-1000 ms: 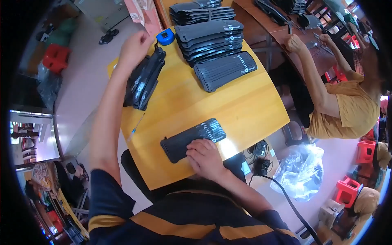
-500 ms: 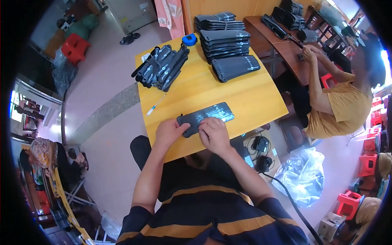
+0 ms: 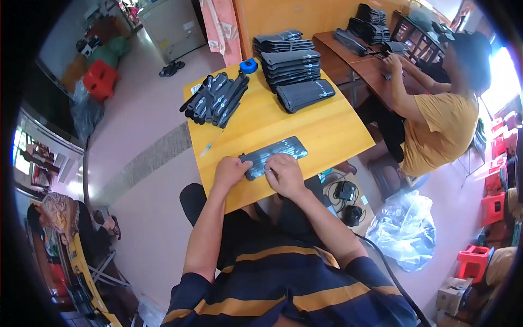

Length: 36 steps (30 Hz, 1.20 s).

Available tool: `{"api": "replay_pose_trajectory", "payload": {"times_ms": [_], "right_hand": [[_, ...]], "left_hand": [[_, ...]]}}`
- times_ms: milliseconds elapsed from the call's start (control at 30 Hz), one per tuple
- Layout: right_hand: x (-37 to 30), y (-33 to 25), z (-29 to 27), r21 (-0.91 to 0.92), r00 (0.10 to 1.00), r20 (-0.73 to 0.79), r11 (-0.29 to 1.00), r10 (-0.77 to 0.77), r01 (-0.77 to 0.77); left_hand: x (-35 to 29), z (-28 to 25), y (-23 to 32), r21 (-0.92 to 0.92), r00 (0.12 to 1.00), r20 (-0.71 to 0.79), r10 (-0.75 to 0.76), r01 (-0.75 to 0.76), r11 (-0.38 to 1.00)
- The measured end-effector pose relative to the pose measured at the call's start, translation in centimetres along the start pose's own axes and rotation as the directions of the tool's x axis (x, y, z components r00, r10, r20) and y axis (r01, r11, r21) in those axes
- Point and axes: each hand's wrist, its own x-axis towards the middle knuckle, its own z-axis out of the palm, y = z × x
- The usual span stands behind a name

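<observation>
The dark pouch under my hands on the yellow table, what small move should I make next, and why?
I'd perhaps slide your right hand toward the far right corner of the dark pouch, so both ends are steadied. Your left hand is at its left end, your right hand covers part of its near edge, and that far corner lies uncovered on the yellow table.

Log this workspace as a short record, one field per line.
Left hand: on the left end of the dark flat pouch
Right hand: over the pouch's near edge
Surface: yellow table
Table's far left: dark bundle
Far side: stacked dark pouches
Between bundle and stack: small blue device
Left edge: thin tool, partly blue
Right: person in yellow shirt
</observation>
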Motion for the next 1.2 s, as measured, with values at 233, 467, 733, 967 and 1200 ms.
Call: {"api": "replay_pose_trajectory", "payload": {"times_ms": [233,467,733,967,1200], "right_hand": [[-0.3,-0.8,-0.2,-0.135,0.995,-0.091,0.99,0.038,-0.05],[-1.2,0.3,-0.4,0.011,0.931,-0.353,0.995,0.096,-0.098],[-5.4,1.6,-5.6,0.142,0.788,-0.506,0.935,0.352,-0.326],[-8.1,2.6,-5.1,0.801,0.679,-0.237,0.535,0.695,-0.268],[-4.7,-4.3,-10.5,0.941,0.818,-0.046,0.299,0.574,-0.157]], "left_hand": [[0.1,1.1,-1.2,-0.149,0.981,-0.152,0.118,-0.141,0.979],[-1.4,-2.2,9.1,-0.345,0.906,-0.231,0.354,-0.416,0.841],[-1.0,-2.2,16.4,-0.108,0.793,-0.198,0.576,-0.601,0.792],[-5.0,-8.9,27.0,-0.296,0.599,-0.395,0.697,-0.801,0.52],[-8.1,-9.3,22.5,-0.205,0.532,-0.416,0.738,-0.845,0.493]]}}
